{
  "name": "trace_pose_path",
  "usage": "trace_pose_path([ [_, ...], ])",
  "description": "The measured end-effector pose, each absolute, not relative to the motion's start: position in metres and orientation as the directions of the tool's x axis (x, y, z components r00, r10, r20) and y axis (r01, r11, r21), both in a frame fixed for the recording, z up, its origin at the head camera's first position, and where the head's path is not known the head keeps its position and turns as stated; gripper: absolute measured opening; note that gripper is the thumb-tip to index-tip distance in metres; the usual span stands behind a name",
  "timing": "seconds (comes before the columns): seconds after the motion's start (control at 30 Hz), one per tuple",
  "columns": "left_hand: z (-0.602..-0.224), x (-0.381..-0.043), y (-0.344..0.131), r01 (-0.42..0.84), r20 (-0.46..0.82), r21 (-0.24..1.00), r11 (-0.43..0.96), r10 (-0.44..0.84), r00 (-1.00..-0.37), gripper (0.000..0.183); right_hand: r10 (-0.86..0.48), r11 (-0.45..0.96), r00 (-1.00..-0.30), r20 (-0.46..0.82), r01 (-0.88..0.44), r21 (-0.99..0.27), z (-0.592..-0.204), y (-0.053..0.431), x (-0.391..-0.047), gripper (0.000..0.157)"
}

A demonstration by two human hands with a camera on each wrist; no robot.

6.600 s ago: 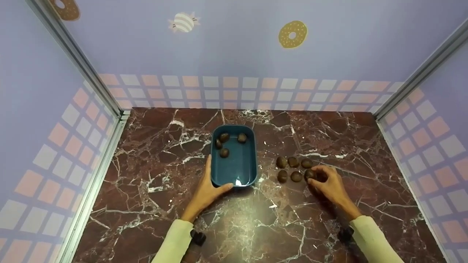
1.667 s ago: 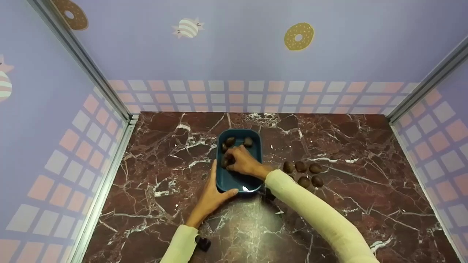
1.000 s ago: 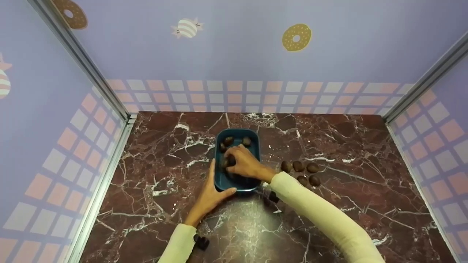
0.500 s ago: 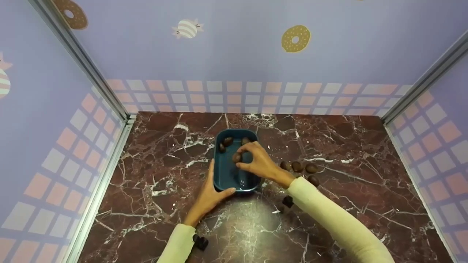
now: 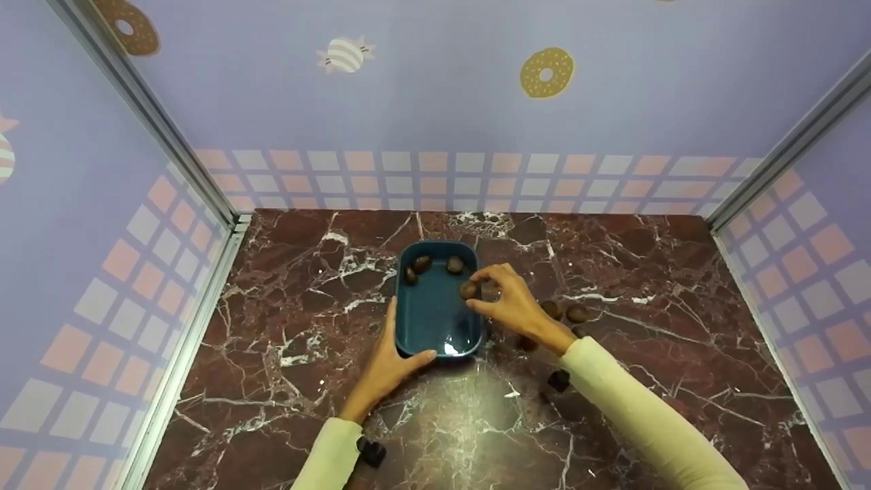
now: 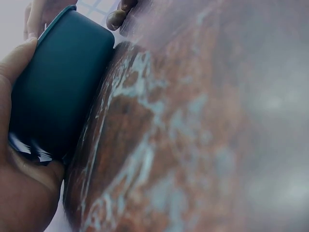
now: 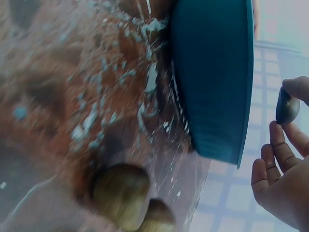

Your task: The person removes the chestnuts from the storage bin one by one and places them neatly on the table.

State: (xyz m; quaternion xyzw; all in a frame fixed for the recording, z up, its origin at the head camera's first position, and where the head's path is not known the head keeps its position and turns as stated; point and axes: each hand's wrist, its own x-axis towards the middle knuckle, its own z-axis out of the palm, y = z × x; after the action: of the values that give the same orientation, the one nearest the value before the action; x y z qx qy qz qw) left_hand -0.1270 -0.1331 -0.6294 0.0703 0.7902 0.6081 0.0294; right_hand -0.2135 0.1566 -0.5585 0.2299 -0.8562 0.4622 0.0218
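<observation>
In the head view, a dark teal rectangular container stands on the table with three brown chestnuts near its far end: two at the left and one at the right. My left hand rests against its near left corner, straight fingers along the left side and thumb at the front edge. Over the right rim, my right hand pinches a chestnut between thumb and fingertip. The right wrist view shows that held chestnut raised beside the container wall.
Several more chestnuts lie on the marbled table right of the container, partly hidden under my right forearm. Purple walls with a tile pattern enclose the back and both sides.
My right hand went from the chestnuts on the table into the container, picked up a chestnut there and lifted it rightward to the rim. My left hand stays at the container's corner.
</observation>
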Motion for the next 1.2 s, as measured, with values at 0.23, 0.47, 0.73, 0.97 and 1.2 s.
trace_pose_path([
  [0.23,-0.631,-0.128,-0.133,0.078,0.039,0.961,0.265,0.151,-0.988,0.129,-0.321,0.495,-0.913,0.251,-0.388,-0.778,-0.566,0.178,-0.214,0.037],
  [0.47,-0.63,-0.128,-0.134,0.087,0.047,0.957,0.276,0.149,-0.988,0.131,-0.289,0.495,-0.929,0.23,-0.351,-0.795,-0.573,0.196,-0.213,0.037],
  [0.73,-0.63,-0.128,-0.135,0.086,0.046,0.955,0.282,0.147,-0.988,0.132,-0.246,0.529,-0.95,0.19,-0.296,-0.795,-0.579,0.211,-0.216,0.035],
  [0.97,-0.629,-0.126,-0.135,0.079,0.039,0.955,0.285,0.143,-0.989,0.132,-0.212,0.562,-0.96,0.182,-0.272,-0.781,-0.582,0.221,-0.219,0.037],
  [1.2,-0.629,-0.126,-0.133,0.071,0.028,0.953,0.294,0.148,-0.989,0.131,-0.193,0.585,-0.961,0.198,-0.275,-0.763,-0.585,0.23,-0.225,0.036],
])
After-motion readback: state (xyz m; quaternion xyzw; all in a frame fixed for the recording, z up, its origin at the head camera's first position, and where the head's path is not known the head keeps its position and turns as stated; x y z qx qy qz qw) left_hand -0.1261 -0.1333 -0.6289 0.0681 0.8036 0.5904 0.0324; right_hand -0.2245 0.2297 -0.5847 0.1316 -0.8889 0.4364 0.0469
